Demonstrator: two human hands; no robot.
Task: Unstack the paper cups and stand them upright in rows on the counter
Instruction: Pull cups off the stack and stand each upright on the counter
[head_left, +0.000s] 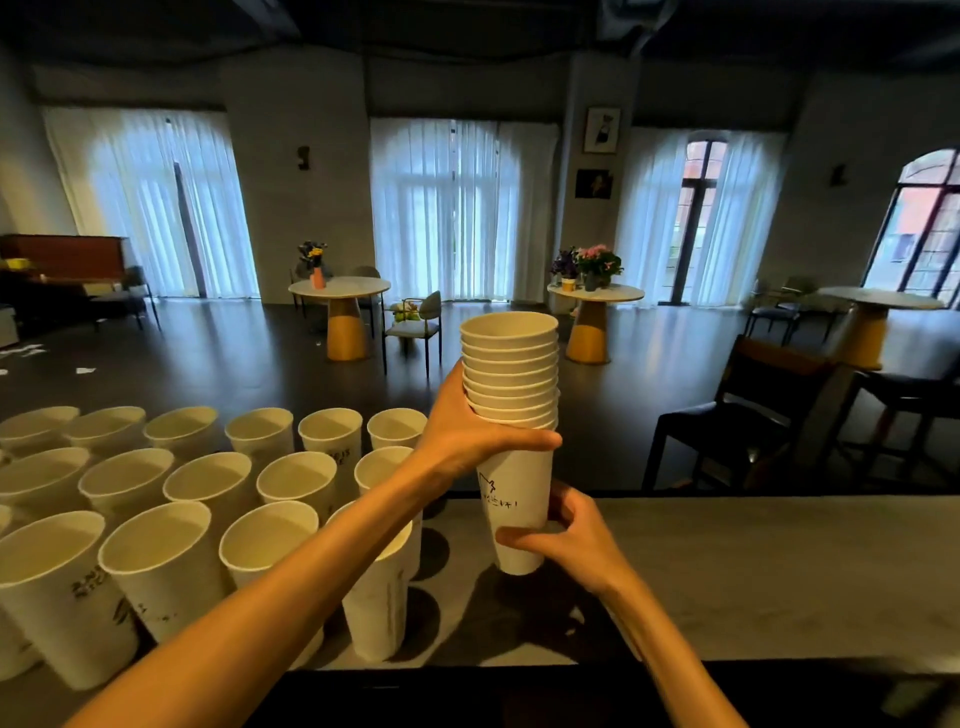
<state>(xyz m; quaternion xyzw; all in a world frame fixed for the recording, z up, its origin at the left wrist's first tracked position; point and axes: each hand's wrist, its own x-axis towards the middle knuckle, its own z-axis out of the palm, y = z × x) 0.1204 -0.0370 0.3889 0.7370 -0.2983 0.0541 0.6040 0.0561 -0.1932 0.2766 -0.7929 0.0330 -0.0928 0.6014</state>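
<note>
Hands (470, 436) (574, 538) around raised cup stack (511, 415)

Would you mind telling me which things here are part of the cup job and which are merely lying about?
Part of the job:
- stack of paper cups, gripped by the left hand
- bottom cup, held by the right hand
- rows of upright cups
- counter

Just lying about:
- round tables with flowers
- chairs
- framed pictures
</note>
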